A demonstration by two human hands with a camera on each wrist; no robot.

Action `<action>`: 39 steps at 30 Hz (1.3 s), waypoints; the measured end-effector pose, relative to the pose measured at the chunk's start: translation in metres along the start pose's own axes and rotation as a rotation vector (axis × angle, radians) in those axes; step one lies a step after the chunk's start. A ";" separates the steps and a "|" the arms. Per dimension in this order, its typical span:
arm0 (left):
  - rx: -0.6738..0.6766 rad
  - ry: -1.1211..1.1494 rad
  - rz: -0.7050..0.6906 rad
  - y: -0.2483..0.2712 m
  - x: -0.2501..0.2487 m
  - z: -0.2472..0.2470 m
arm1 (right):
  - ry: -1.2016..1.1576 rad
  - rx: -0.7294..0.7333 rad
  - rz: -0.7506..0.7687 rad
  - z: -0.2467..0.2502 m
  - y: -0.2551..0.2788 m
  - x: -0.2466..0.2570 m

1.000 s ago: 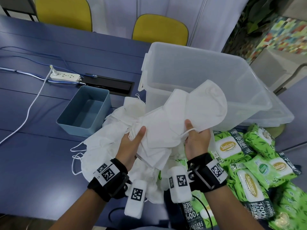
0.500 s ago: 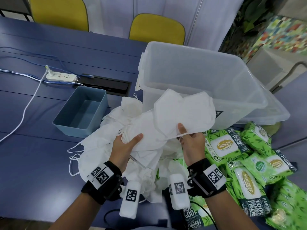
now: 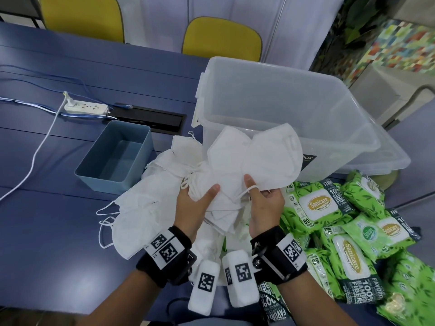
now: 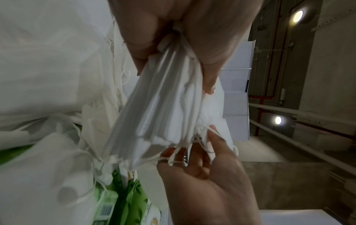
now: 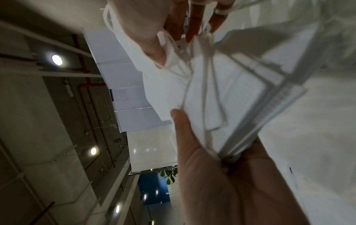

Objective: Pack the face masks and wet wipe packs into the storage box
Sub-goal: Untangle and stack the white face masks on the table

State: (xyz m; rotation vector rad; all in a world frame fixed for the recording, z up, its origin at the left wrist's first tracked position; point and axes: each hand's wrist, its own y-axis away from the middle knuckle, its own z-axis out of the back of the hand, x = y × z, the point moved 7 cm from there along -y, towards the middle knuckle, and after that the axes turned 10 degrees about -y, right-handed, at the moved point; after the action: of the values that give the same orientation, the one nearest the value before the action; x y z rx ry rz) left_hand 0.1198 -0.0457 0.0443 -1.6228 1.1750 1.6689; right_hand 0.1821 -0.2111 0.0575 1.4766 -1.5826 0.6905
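Blue table (image 3: 47,231): both hands, left hand (image 3: 196,208) and right hand (image 3: 263,208), grasping face masks (image 3: 254,161), have lowered slightly short of the storage box (image 3: 306,95), still empty.

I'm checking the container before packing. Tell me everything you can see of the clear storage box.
The storage box is large, rectangular, of clear frosted plastic, with a thick rim, a white latch handle on its left end and a small dark label on its near wall. It stands upright and open on the blue table, apparently holding nothing, and seems to rest on its own lid.
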 end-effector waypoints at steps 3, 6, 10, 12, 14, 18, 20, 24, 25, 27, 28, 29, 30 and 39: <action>-0.019 -0.003 -0.019 -0.003 -0.001 0.006 | 0.115 0.094 0.022 -0.003 0.000 -0.001; -0.055 -0.004 -0.002 -0.008 0.002 0.018 | 0.282 0.237 0.009 -0.002 -0.005 -0.001; -0.080 0.016 0.018 -0.016 0.008 0.033 | 0.233 0.398 -0.074 0.005 -0.013 0.003; -0.085 -0.016 -0.001 -0.018 0.007 0.035 | 0.191 0.429 -0.156 0.004 -0.016 0.004; -0.070 -0.049 -0.030 -0.018 0.003 0.032 | 0.229 0.379 -0.213 0.001 -0.021 0.005; -0.039 -0.078 -0.061 -0.015 0.000 0.025 | 0.297 0.176 -0.115 -0.002 -0.032 0.012; -0.034 -0.062 -0.067 -0.014 -0.001 0.024 | 0.158 0.141 -0.109 -0.006 -0.032 0.013; -0.014 -0.043 -0.085 -0.012 -0.002 0.020 | 0.180 0.186 -0.071 -0.016 -0.022 0.006; -0.010 -0.041 -0.090 -0.011 -0.002 0.019 | 0.281 0.195 -0.026 -0.016 -0.019 0.005; 0.004 -0.037 -0.087 -0.011 0.000 0.019 | 0.362 0.170 -0.009 -0.013 -0.018 0.000; 0.010 -0.042 -0.079 -0.011 0.002 0.020 | 0.329 0.155 -0.063 -0.011 -0.018 -0.005; 0.020 -0.048 -0.067 -0.010 0.003 0.021 | 0.280 0.140 -0.135 -0.009 -0.019 -0.010; 0.032 -0.050 -0.052 -0.010 0.005 0.021 | 0.225 0.135 -0.193 -0.009 -0.019 -0.014; 0.074 0.113 0.144 -0.007 0.018 0.013 | 0.204 0.022 -0.202 0.007 -0.026 -0.008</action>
State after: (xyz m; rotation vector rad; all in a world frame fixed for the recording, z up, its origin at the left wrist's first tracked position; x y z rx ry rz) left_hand 0.1168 -0.0347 0.0238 -1.6390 1.4232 1.6176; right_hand 0.2060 -0.2171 0.0434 1.5070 -1.2563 0.7176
